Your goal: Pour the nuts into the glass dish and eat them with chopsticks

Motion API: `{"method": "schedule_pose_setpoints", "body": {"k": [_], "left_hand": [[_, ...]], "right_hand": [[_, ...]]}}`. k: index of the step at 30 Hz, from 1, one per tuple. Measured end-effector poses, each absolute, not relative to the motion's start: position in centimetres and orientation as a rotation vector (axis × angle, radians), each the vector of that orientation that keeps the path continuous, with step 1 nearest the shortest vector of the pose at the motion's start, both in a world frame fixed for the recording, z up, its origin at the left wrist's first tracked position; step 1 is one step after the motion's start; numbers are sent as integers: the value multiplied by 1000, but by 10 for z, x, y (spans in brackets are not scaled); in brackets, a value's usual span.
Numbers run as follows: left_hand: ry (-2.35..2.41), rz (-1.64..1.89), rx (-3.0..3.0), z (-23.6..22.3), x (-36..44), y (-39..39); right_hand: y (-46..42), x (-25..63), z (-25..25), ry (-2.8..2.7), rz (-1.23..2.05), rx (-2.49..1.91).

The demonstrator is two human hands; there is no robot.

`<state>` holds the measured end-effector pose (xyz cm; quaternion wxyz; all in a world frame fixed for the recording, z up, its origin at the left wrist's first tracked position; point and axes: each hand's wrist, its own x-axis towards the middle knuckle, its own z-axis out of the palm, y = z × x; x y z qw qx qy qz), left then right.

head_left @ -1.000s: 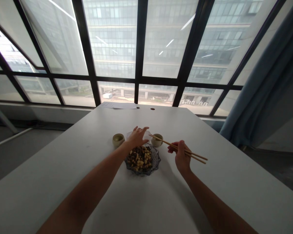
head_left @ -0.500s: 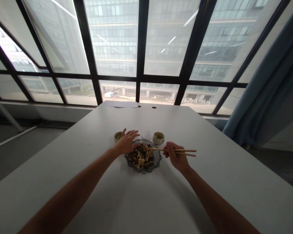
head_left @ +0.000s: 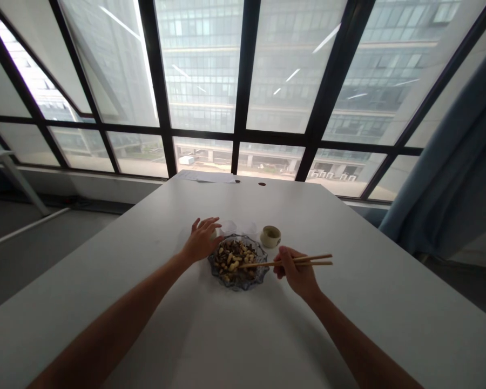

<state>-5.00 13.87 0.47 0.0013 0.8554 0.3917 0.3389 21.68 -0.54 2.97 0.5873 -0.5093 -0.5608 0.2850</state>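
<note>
A scalloped clear glass bowl holds a mix of pale peanuts and smaller dark pieces that look like seeds. My right hand, right of the bowl, grips a pair of wooden chopsticks. Their tips reach in among the peanuts, close together; whether a peanut is pinched between them, I cannot tell. At the bowl's left rim is my left hand, palm down with fingers spread, holding nothing visible. It mostly covers a small cup behind it.
Behind the bowl on the right stands a small beige cup. Two clear, see-through items sit behind the bowl's middle. Papers lie at the white table's far edge, beside two dark holes. Windows rise beyond; a blue curtain hangs right.
The chopstick tips have moved lower and to the left within the bowl. My left hand has shifted left, off the contents. The view has turned slightly left.
</note>
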Motion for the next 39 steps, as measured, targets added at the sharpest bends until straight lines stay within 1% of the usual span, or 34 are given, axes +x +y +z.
{"method": "schedule_pose_setpoints", "body": {"k": [2,4,9,13,19,23,29,35,39], "left_hand": [[1252,1155,2637,-3,-53,139],[1266,1239,2581,-10,-57,140],[1329,1361,2406,-27,-64,149],[1319,1411,2245,-38,-66,157],[1349,1345,2032,-44,-66,160],[1325,1296,1997,-41,-66,158],[1331,1300,1984,-38,-66,156],[1359,1260,1967,-36,-66,154],[1362,1264,1951,-36,-66,154]], "right_hand": [[-4,220,28,-1245,534,-1179],[-3,222,25,-1213,486,-1168],[0,216,15,-1397,597,-1159],[-3,217,16,-1427,584,-1140],[-3,224,22,-1304,514,-1160],[-1,224,11,-1409,578,-1197],[3,224,-4,-1465,589,-1238],[0,217,5,-1393,586,-1210],[-1,213,11,-1230,626,-1193]]}}
